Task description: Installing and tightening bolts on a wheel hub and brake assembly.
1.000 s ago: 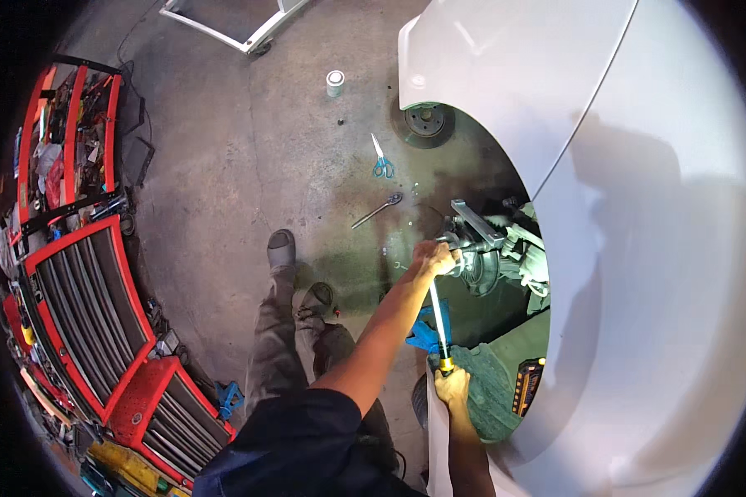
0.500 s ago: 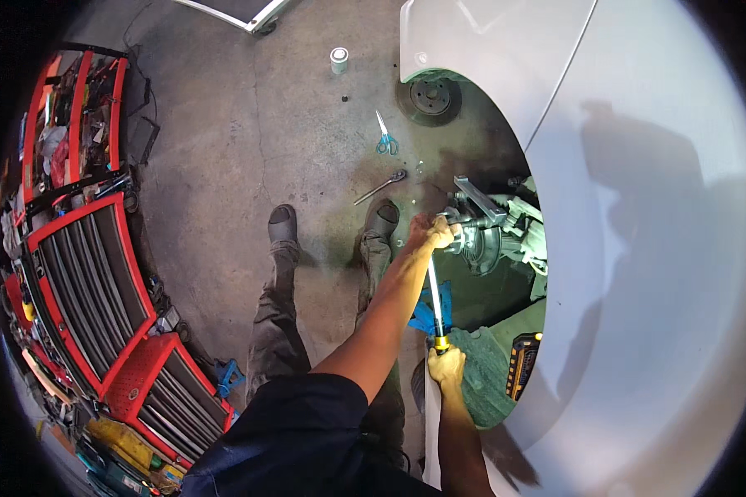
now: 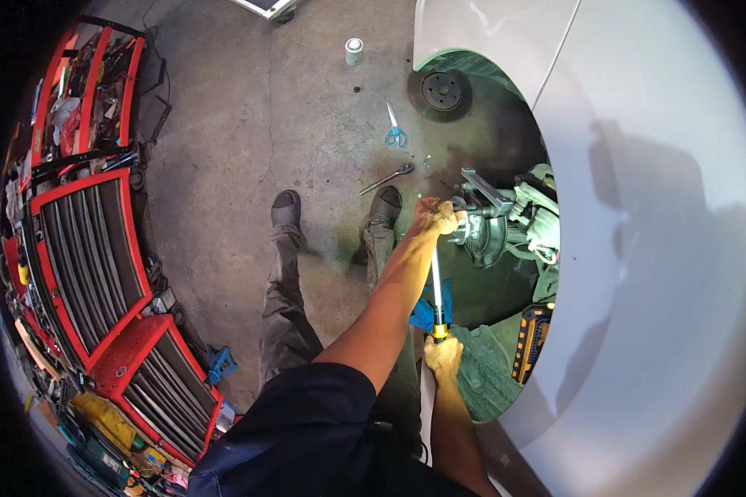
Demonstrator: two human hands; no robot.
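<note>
A long silver torque wrench (image 3: 437, 282) with a yellow collar runs from the wheel hub (image 3: 485, 238) back toward me. My left hand (image 3: 439, 217) is closed around its head end, right against the hub. My right hand (image 3: 444, 356) grips the handle just below the yellow collar. The exact joint between wrench and hub is hidden by my left hand. Bare suspension parts (image 3: 526, 219) sit behind the hub, inside the wheel arch of the silver car fender (image 3: 630, 273). Blue cloth or a glove (image 3: 423, 315) lies beside the shaft.
An orange and black work light (image 3: 530, 342) rests near a green cloth (image 3: 485, 373). On the floor lie a ratchet (image 3: 387, 178), blue-handled scissors (image 3: 395, 132), a brake disc (image 3: 441, 93) and a can (image 3: 354, 51). A red tool cart (image 3: 91, 265) lines the left.
The view has shifted slightly, so the scene sits a little farther right. Both hands keep their hold on the torque wrench, with little visible movement relative to the hub.
</note>
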